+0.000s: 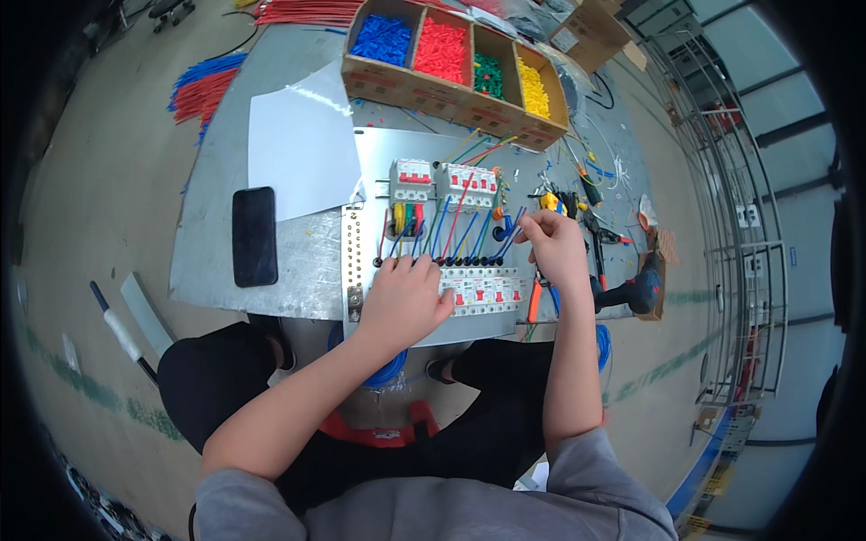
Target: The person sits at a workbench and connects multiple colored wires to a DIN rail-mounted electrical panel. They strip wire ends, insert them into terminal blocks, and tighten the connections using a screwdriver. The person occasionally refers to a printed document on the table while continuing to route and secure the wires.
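Note:
A light metal mounting plate [401,144] lies at the table's front edge, with two upper circuit breakers, one at left [413,178] and one at right [471,185]. Below them runs a lower row of breakers [487,293] with red switches. Red, blue, yellow and green wires stand up out of black holes above that row. My left hand [403,293] rests over the lower row's left end, fingers spread and holding nothing visible. At the right end of the wires, my right hand [557,245] pinches a blue wire [517,225] between thumb and forefinger.
A cardboard box [406,88] with blue, red, green and yellow small parts stands at the back. Left of the plate are a white sheet [302,149] and a black phone [254,236]. Pliers [597,239] and a power driver [636,290] lie at right.

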{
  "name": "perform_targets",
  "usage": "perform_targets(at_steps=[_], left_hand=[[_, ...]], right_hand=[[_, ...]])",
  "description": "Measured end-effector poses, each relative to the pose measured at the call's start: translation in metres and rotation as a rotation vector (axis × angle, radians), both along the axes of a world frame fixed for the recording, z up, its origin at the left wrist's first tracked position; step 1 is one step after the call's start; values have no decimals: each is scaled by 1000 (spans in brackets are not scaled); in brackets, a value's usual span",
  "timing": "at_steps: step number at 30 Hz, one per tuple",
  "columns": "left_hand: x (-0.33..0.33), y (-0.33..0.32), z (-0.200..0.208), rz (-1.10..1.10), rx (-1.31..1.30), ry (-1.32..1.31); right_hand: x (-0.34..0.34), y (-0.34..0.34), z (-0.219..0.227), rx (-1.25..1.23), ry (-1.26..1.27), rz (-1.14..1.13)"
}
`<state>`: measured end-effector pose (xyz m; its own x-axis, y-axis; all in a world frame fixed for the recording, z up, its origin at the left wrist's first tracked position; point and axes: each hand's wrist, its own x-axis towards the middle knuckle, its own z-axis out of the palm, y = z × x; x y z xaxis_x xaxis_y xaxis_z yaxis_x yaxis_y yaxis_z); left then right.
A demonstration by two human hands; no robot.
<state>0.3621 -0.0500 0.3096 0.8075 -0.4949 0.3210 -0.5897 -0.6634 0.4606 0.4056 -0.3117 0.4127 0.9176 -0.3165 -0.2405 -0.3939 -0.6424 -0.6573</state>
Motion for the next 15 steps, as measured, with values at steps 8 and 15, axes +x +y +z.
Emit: perform_targets(at_steps=[8,15], left_hand=[[3,-13,12,-5,121,78],[7,-43,21,-122,103,103]], right_hand=[[-16,-16,-37,-202,37,180],[-12,-20,-57,-156,88,257]])
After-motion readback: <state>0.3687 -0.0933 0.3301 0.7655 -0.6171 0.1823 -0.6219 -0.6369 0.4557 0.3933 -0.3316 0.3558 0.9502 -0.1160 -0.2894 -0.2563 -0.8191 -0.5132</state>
